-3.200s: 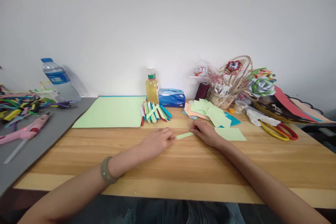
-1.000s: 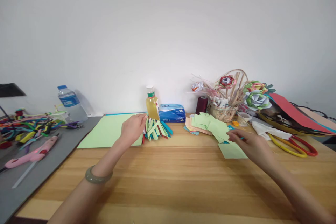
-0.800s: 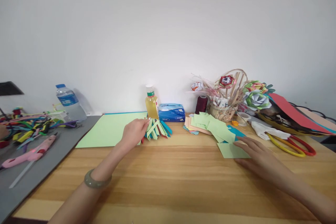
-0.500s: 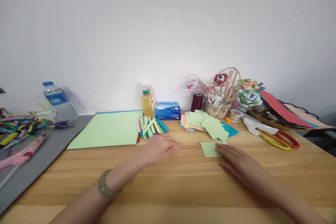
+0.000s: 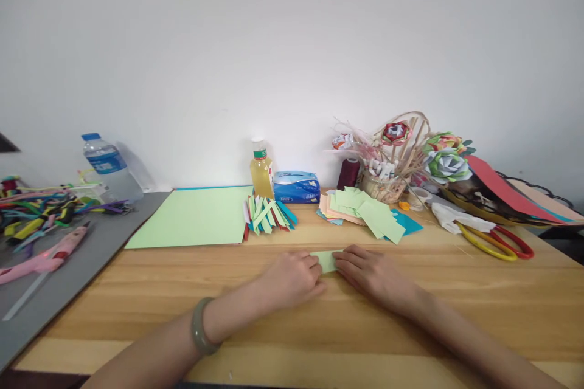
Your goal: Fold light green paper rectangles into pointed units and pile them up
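Observation:
A small piece of light green paper [image 5: 327, 261] lies near the middle of the wooden table, its two ends covered by my hands. My left hand [image 5: 296, 276], with a grey-green bangle on the wrist, is closed on the paper's left end, fingers curled. On the right end, my right hand [image 5: 376, 276] rests with its fingers together and pressed to the paper. Behind it lies a loose pile of green paper pieces [image 5: 376, 219] on top of peach and blue ones.
Large green sheets [image 5: 191, 219] and a bundle of paper strips [image 5: 269, 216] lie at the back. Scissors [image 5: 490, 240] with yellow and red handles lie at right. A tissue pack [image 5: 296, 188], drink bottle [image 5: 261, 173] and thread spool [image 5: 349, 174] stand by the wall. A pink glue gun [image 5: 55, 258] lies left.
The green paper has moved left across the table with my right hand. My left hand has come to its left end and closed on it. The view has shifted slightly.

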The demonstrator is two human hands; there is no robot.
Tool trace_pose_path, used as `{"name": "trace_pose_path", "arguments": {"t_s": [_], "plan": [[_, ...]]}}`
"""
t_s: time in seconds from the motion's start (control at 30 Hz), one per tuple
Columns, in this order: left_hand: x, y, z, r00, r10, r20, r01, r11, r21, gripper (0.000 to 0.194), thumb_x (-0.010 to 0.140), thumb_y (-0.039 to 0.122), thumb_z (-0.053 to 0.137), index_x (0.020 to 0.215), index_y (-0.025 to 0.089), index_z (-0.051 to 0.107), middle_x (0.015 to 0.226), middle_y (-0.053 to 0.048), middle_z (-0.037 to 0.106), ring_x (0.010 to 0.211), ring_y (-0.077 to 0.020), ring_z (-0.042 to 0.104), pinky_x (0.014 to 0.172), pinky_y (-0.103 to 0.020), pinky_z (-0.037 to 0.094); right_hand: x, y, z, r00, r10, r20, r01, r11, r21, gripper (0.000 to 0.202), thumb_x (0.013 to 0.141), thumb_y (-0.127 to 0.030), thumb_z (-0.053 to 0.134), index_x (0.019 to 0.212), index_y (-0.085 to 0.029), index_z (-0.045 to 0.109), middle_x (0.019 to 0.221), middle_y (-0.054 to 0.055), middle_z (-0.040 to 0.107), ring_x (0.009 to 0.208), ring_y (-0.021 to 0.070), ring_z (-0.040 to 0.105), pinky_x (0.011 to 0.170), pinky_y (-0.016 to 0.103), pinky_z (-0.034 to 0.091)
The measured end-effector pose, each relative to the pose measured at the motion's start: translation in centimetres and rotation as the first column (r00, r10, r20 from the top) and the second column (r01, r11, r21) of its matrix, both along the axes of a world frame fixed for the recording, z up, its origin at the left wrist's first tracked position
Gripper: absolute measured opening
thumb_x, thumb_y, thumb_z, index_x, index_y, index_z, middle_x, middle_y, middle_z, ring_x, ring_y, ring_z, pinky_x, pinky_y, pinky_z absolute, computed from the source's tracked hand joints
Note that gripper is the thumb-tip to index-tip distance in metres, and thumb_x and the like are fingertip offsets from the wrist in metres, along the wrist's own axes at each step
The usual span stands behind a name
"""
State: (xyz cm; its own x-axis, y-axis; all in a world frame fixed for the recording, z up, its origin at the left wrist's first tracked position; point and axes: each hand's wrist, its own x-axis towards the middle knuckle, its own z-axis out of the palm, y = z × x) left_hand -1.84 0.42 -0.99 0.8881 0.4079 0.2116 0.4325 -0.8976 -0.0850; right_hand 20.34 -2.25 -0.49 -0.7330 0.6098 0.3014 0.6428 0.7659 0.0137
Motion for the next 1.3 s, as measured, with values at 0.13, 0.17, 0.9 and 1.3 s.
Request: {"name": "trace_pose_path", "arguments": {"t_s": [0.13, 0.17, 0.9, 1.3], "plan": [[0.0, 0.3, 0.4, 0.996, 0.057, 0.069, -0.048, 0.992, -0.115, 0.024, 0.091, 0.021, 0.044, 0.082, 0.013, 0.065, 0.085, -0.007, 0.066, 0.079, -0.0172, 0.061, 0.075, -0.029, 0.047, 0.1, 0.4, -0.1, 0.99, -0.058, -0.127, 0.047, 0.995, -0.088, 0.027, 0.094, -0.022, 0.035, 0.089, -0.019, 0.062, 0.096, 0.009, 0.066, 0.088, 0.0208, 0.058, 0.075, 0.035, 0.05], [-0.1, 0.4, 0.4, 0.989, 0.096, 0.109, -0.077, 0.982, -0.17, 0.025, 0.091, 0.02, 0.043, 0.082, 0.014, 0.066, 0.084, -0.006, 0.066, 0.079, -0.0166, 0.061, 0.075, -0.028, 0.046, 0.2, 0.4, -0.1, 0.981, -0.083, -0.174, 0.061, 0.99, -0.129, 0.025, 0.093, -0.023, 0.037, 0.089, -0.019, 0.061, 0.095, 0.009, 0.066, 0.088, 0.0204, 0.058, 0.075, 0.035, 0.049], [0.7, -2.5, 1.5, 0.746, 0.657, 0.113, -0.381, 0.56, -0.736, 0.008, 0.076, 0.024, 0.058, 0.083, 0.022, 0.062, 0.076, 0.005, 0.068, 0.069, -0.0141, 0.06, 0.059, -0.024, 0.036, 1.2, 0.4, -0.1, 0.826, -0.538, -0.168, 0.327, 0.7, -0.635, 0.015, 0.08, -0.035, 0.05, 0.079, -0.02, 0.051, 0.063, -0.002, 0.055, 0.058, 0.0142, 0.049, 0.053, 0.025, 0.036], [0.9, -2.8, 1.9, 0.791, 0.609, 0.051, -0.443, 0.628, -0.64, 0.012, 0.076, 0.021, 0.053, 0.079, 0.022, 0.065, 0.078, 0.0, 0.065, 0.074, -0.0159, 0.059, 0.066, -0.026, 0.04, 0.6, 0.0, 0.4, 0.813, -0.573, -0.1, 0.418, 0.695, -0.585, 0.011, 0.08, -0.033, 0.048, 0.079, -0.023, 0.046, 0.065, -0.001, 0.059, 0.059, 0.0159, 0.054, 0.054, 0.026, 0.038]]}}
